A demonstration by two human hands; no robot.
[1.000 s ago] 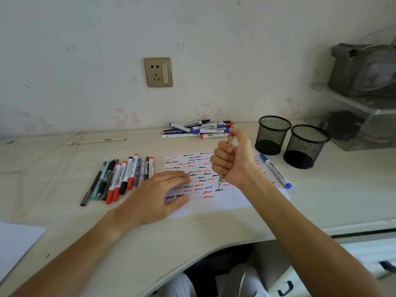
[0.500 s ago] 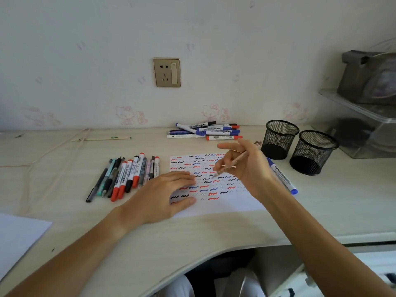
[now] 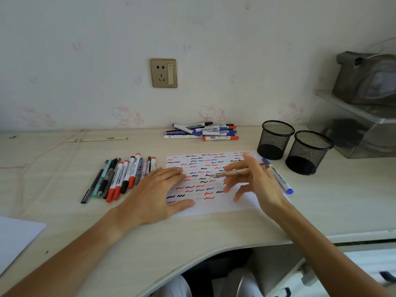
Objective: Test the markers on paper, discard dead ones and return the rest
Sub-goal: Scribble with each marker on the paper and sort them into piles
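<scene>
A white sheet of paper [image 3: 216, 205] covered in red, blue and black squiggles lies in the middle of the desk. My left hand [image 3: 158, 194] presses flat on its left part. My right hand [image 3: 255, 183] hovers over the right part and pinches a thin brownish pen [image 3: 233, 173], which lies nearly level with its tip pointing left. A row of several markers and pens [image 3: 122, 176] lies left of the paper. A second pile of markers [image 3: 203, 131] sits by the wall. A blue-capped marker [image 3: 280, 179] lies at the paper's right edge.
Two black mesh pen cups [image 3: 275, 139] [image 3: 308, 152] stand to the right of the paper. A clear plastic rack [image 3: 353, 125] with a grey bag is at far right. Another white sheet [image 3: 15, 239] lies at the left desk edge. A thin stick [image 3: 96, 139] lies near the wall.
My right hand went from a fist holding the pen upright on the paper to loose fingers, and the pen swung down to nearly level. My left hand stayed on the paper.
</scene>
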